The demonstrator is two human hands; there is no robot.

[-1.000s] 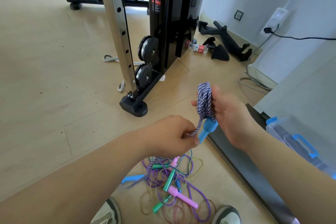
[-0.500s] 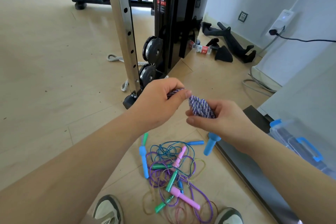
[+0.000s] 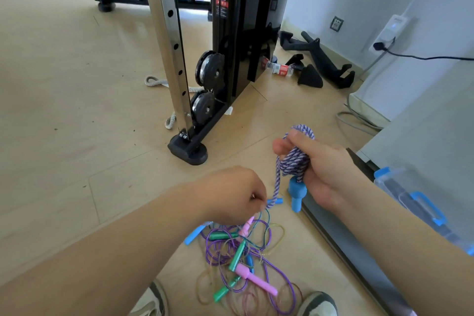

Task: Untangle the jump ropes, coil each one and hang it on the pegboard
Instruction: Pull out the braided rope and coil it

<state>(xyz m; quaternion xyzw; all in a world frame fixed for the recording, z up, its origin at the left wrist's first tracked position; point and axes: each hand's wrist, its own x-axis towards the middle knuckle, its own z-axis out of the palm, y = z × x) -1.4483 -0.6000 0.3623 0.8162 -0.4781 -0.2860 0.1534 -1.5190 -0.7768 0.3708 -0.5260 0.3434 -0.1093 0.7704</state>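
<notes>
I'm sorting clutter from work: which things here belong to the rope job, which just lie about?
Job: braided rope coil in right hand; its tail in left hand; tangled ropes.
Lying about: bottle, black handles, clear bin, grey rope.

Braided cloth rope [image 3: 295, 161], matt and rough; smooth blue plastic handle [image 3: 296, 197]; thin glossy plastic cords [image 3: 266, 264]; polished metal upright [image 3: 168, 33]; pale wooden floor [image 3: 64, 110] with soft sheen.

Left hand [image 3: 230, 195] has dropped from the coil [image 3: 295, 161]; pinches the rope tail [image 3: 276, 182].
</notes>
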